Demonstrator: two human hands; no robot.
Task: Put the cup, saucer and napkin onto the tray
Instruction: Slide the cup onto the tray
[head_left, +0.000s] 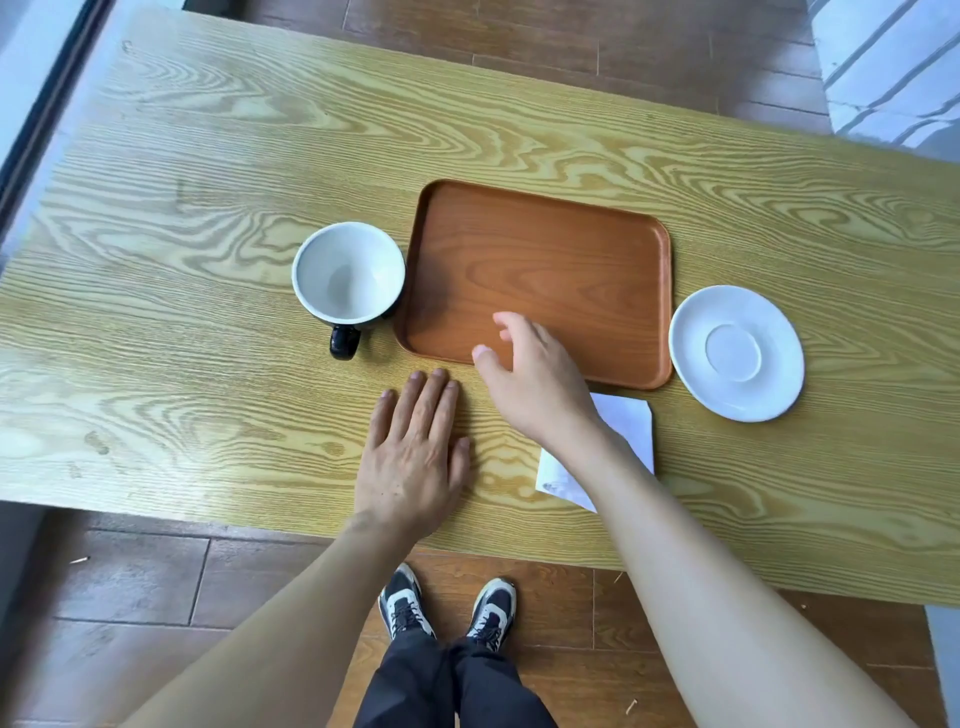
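Note:
A brown wooden tray (540, 249) lies bare in the middle of the table. A cup (348, 275), white inside and black outside, stands upright just left of the tray, its handle pointing toward me. A white saucer (736, 353) rests right of the tray. A white napkin (626, 421) lies in front of the tray, partly hidden under my right forearm. My right hand (530, 379) hovers over the tray's near edge, fingers apart, holding nothing. My left hand (415, 457) lies flat on the table, fingers together and extended.
The light wooden table (208, 260) stretches wide to the left and far side. Its near edge runs just behind my wrists. Below it are dark floorboards and my shoes (447, 608).

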